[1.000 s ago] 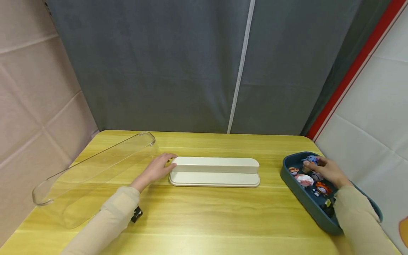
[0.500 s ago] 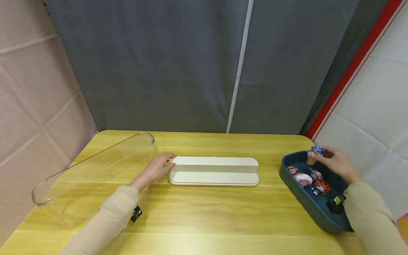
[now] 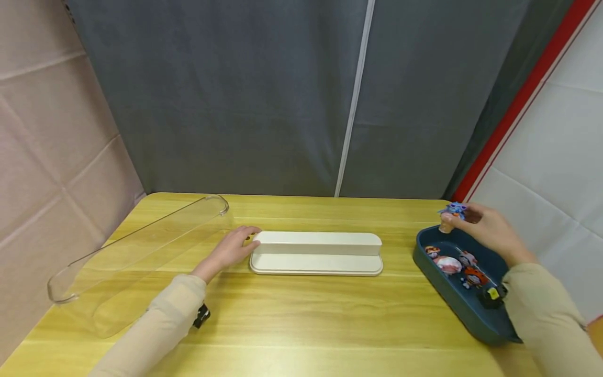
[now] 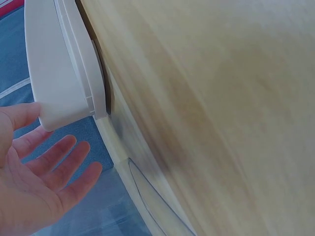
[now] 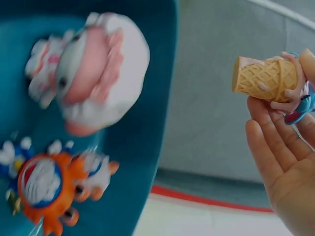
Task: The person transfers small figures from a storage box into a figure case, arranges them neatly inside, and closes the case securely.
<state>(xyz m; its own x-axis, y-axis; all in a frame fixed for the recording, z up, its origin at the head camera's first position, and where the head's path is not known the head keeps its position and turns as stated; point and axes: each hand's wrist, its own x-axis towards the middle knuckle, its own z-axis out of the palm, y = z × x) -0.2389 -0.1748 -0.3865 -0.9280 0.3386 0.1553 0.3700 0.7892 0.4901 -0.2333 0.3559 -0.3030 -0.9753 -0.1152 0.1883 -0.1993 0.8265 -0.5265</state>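
Observation:
My right hand (image 3: 494, 233) pinches a small figurine (image 3: 451, 214) above the far end of a dark blue tray (image 3: 452, 298). It has a blue figure on top of a waffle ice cream cone (image 5: 266, 78); in the right wrist view the fingers hide part of the top. Far to the left, my left hand (image 3: 232, 248) holds the left end of a white two-step stand (image 3: 320, 264) between thumb and index finger. Its other fingers extend loosely below the stand's corner in the left wrist view. Both steps of the stand are bare.
In the tray lie several more figurines, including a pink and white one (image 5: 108, 73) and an orange one (image 5: 61, 182). A clear plastic cover (image 3: 151, 251) lies on the wooden table (image 3: 330, 324) at the left. A grey curtain (image 3: 235, 104) hangs behind.
My right hand has lifted the ice cream cone figurine out of the tray, first up, then slightly left. My left hand stays at the stand's end.

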